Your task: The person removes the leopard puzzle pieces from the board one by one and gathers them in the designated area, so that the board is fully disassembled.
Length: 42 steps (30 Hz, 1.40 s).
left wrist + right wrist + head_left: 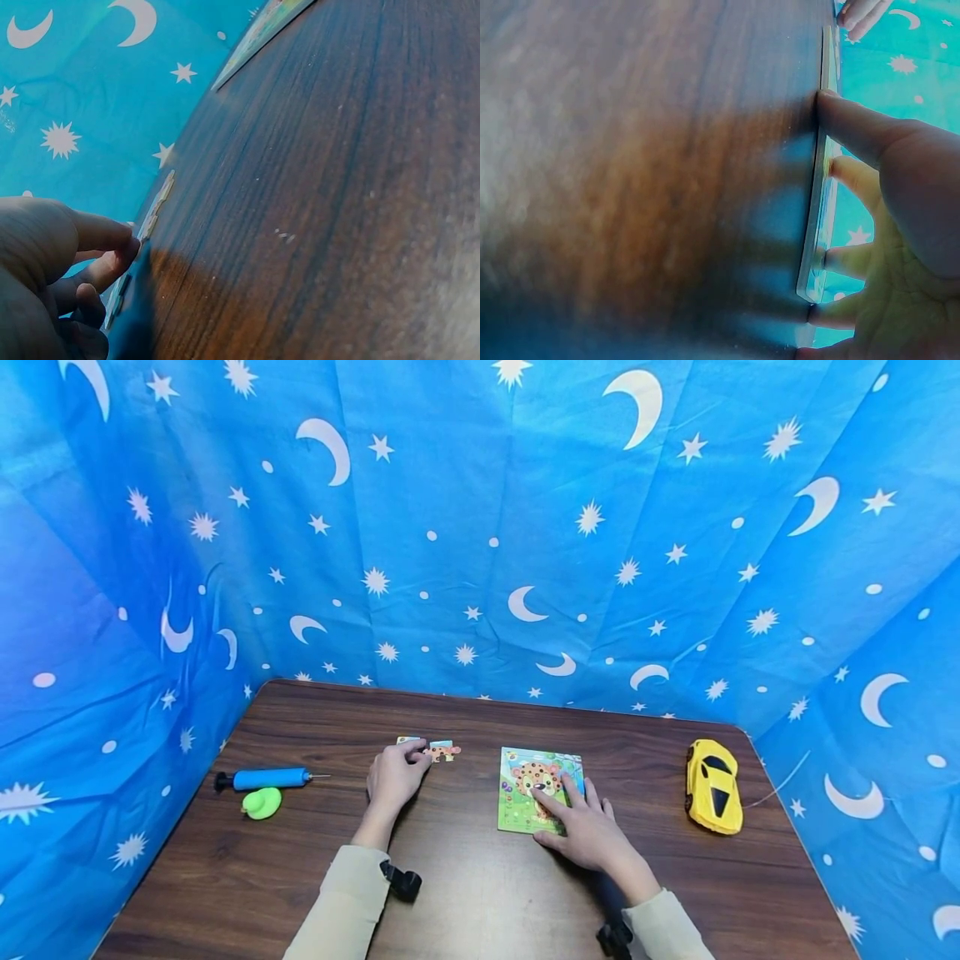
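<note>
At centre-left in the head view, several joined jigsaw pieces (444,752) with a spotted animal print lie flat on the dark wood table. My left hand (395,774) bends over their left end, thumb and index fingertip pinched together at the pieces (156,206) in the left wrist view. To the right lies a square picture puzzle board (517,806) showing a cartoon leopard on green grass. My right hand (588,827) rests on its right side with fingers spread. In the right wrist view the thumb (855,124) touches the board's near edge.
Left on the table (465,877) lie a blue air pump (270,778) with a needle tip and a green toy duck (262,803). A yellow toy car (712,787) stands at the right. A blue star-and-moon cloth (465,568) hangs behind and at both sides.
</note>
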Each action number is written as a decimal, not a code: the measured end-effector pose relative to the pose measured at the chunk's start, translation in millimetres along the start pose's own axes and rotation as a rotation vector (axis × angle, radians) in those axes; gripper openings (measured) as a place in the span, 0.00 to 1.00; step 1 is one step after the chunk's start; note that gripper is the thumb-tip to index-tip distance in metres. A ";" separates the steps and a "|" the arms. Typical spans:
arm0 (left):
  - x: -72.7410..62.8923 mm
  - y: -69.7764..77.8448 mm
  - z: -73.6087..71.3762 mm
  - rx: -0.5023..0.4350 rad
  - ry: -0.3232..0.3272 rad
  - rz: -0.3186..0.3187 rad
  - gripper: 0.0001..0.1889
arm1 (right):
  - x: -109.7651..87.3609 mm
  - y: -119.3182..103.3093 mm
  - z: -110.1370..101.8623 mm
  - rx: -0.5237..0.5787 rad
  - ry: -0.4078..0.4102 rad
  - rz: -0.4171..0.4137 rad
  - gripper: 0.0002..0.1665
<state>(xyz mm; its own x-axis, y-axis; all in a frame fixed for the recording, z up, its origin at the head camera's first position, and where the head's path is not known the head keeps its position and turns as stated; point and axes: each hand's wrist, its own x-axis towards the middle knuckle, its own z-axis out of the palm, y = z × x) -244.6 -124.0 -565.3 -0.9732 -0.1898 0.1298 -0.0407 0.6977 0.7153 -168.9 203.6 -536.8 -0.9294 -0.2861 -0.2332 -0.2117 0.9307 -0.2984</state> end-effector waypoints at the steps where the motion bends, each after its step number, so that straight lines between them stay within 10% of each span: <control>1: 0.3 -0.1 -0.3 0.003 0.004 0.001 0.16 | 0.1 0.1 0.1 -0.001 0.000 0.000 0.42; 42: -13.1 21.7 20.2 -0.014 0.069 0.026 0.12 | -1.8 1.2 1.3 0.001 0.011 0.000 0.41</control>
<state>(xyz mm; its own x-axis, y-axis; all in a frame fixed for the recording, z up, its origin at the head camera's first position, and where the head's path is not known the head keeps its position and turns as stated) -237.3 -92.4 -565.3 -0.9558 -0.2198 0.1953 -0.0121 0.6930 0.7208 -167.1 205.0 -537.9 -0.9325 -0.2835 -0.2235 -0.2112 0.9305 -0.2994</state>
